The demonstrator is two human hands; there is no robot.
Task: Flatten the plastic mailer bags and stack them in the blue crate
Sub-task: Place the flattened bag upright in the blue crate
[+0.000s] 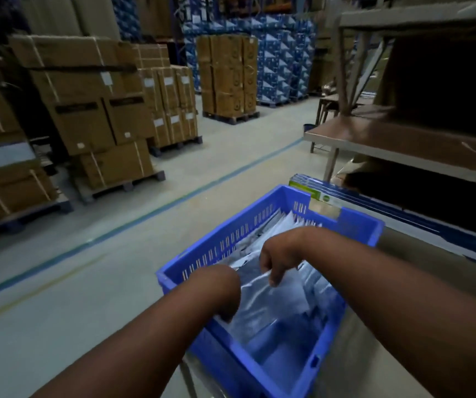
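Observation:
A blue slotted crate (216,242) stands in front of me, raised off the floor. Inside lie several grey-white plastic mailer bags (274,300), some standing on edge at the far end (282,225). Both my hands reach down into the crate. My left hand (225,294) is bent at the wrist with its fingers curled onto the near edge of the top bag; the fingertips are mostly hidden. My right hand (277,262) hangs over the bag's far edge, fingers curled down and pinching the plastic.
Stacked cardboard boxes on pallets (93,110) line the left side of the aisle, and more (228,79) stand further back. A brown table (403,145) and shelf frame stand at the right. Flat blue boxes (374,202) lie behind the crate. Grey floor with a painted line (150,211) runs left.

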